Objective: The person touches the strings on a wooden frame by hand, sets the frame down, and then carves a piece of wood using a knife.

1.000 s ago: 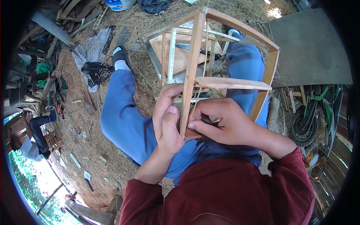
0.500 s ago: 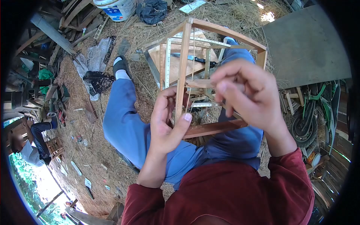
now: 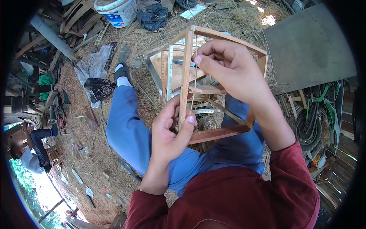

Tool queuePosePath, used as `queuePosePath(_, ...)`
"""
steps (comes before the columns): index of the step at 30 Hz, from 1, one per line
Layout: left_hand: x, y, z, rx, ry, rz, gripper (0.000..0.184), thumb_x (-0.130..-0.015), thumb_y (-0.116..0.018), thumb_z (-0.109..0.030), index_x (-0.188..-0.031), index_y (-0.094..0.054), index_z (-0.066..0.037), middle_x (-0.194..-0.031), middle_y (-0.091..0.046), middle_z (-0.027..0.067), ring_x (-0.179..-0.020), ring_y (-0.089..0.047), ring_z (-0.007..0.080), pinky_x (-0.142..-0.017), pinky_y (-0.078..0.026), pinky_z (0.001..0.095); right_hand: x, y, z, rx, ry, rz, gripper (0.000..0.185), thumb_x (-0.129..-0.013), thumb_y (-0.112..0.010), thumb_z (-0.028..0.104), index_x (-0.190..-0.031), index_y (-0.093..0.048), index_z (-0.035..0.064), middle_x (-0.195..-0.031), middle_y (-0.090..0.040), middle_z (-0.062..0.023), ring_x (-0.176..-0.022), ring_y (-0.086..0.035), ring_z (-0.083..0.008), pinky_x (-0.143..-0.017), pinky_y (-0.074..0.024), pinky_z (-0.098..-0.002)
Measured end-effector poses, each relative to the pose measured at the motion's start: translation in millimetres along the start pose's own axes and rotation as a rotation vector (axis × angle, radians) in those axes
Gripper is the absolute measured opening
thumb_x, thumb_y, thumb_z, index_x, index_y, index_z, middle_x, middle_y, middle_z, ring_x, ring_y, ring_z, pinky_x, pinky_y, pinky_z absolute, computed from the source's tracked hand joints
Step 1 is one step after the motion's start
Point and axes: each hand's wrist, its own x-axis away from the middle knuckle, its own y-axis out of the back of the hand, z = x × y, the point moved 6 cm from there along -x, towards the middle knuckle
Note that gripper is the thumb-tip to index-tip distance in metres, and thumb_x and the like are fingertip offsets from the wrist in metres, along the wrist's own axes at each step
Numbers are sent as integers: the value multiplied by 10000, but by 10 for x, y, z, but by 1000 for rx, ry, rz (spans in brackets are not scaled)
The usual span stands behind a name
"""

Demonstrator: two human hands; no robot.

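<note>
A wooden frame (image 3: 186, 72) of joined bars stands tilted over my lap, with a thin strip (image 3: 195, 82) running lengthwise just inside its near bar. My left hand (image 3: 172, 121) is wrapped round the lower part of that bar, its thumb beside the strip's lower end. Near the top, my right hand (image 3: 225, 63) pinches the strip between thumb and fingers. A short wooden crosspiece (image 3: 207, 89) sits inside the frame below my right hand. Beyond the frame, part of a knife (image 3: 183, 62) rests on a board (image 3: 155, 63); my right hand hides the rest of it.
Straw covers the ground. A white bucket (image 3: 118, 13) and a black plastic bag (image 3: 152, 17) stand at the back. A large flat panel (image 3: 312, 45) and a motorcycle wheel (image 3: 309, 128) are on the right. Another person (image 3: 36, 149) sits at the far left.
My right hand has moved up and left from beside the crosspiece to the upper part of the strip and closed on it. My left hand keeps its hold on the frame.
</note>
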Motion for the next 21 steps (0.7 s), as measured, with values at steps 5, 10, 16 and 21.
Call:
queuePosePath(5, -11, 7, -21, -15, -22, -5, 455, -989, -605, -90, -1393, -485, 80, -877, -637, 55, -717, -572, 73, -661, -482, 214, 47, -25, 40, -73, -62, 2, 163, -939, -726, 135, -993, -688, -13, -768, -586, 58, -627, -467, 25, -505, -356, -174)
queuePosePath(10, 2, 22, -7, 7, 18, 24, 453, -966, -591, 3, -1406, -496, 57, -936, -611, 6, -825, -565, 46, -740, -467, 194, 60, -17, 31, -56, -98, 107, 147, -931, -728, 124, -974, -673, -5, -766, -590, 57, -630, -486, 20, -519, -375, -171)
queuePosePath(16, -33, 61, 22, -43, -96, 8, 416, -992, -603, -90, -1373, -518, 57, -942, -593, 11, -798, -533, 46, -720, -455, 206, 83, -63, 52, -37, -159, 179, 143, -954, -702, 129, -906, -662, -1, -744, -571, 65, -631, -471, 13, -525, -363, -178)
queuePosePath(21, -34, 71, 60, 53, -117, -52, 483, -1079, -500, -350, -1299, -540, 77, -859, -549, 28, -726, -528, 95, -655, -477, 263, 82, -84, 41, -25, -151, 209, 175, -974, -678, 136, -865, -654, 1, -729, -557, 72, -633, -458, 12, -526, -358, -191)
